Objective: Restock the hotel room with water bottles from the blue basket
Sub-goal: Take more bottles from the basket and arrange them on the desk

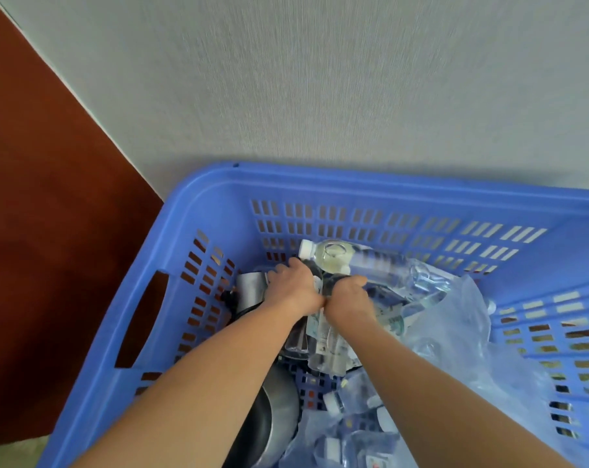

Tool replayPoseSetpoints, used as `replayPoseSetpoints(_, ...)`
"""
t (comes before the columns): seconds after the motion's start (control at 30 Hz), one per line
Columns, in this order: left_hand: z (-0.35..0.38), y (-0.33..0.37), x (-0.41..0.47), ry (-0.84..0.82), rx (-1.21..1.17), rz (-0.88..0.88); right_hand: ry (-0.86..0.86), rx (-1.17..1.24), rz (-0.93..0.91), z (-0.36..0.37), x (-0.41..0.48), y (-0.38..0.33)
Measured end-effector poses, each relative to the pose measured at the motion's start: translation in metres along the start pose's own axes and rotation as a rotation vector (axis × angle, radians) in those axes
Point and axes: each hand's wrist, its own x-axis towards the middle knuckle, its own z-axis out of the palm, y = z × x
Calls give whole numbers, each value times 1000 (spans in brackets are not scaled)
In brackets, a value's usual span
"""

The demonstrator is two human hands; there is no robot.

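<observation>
Both my hands reach down into the blue basket (pixel 198 211), side by side near its middle. My left hand (pixel 294 287) curls its fingers over the top of a clear water bottle (pixel 323 342) whose body runs back under my wrists. My right hand (pixel 348 298) grips a second bottle right beside it; its neck is hidden under the hand. Another clear bottle with a white cap (pixel 364 261) lies on its side against the basket's far wall. Several more bottles in clear plastic wrap (pixel 353 420) lie at the near end.
A dark metal kettle (pixel 269 417) and a grey metal piece (pixel 249 292) sit on the basket's left side. Crumpled clear plastic (pixel 461 312) fills the right. A grey textured wall (pixel 320 96) stands behind the basket, a dark red-brown panel (pixel 33 197) to the left.
</observation>
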Motion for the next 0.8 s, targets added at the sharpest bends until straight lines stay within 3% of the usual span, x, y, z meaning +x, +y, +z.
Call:
replayPoseSetpoints(0.17,-3,-4,-7,-47,-4,-32,-133,65,69,-8,-5,5)
replayPoseSetpoints(0.37,-21,-2,-26,-108,-148,-52,-214,-70,-4,-39,-24,5)
replayPoseSetpoints(0.53,-50,4,-60,-132,-269,-40,-55,-31,-77,-78,-55,1)
replayPoseSetpoints(0.8,-119,45,-161,-29,-503,221,139,205,-269,-186,-151,1)
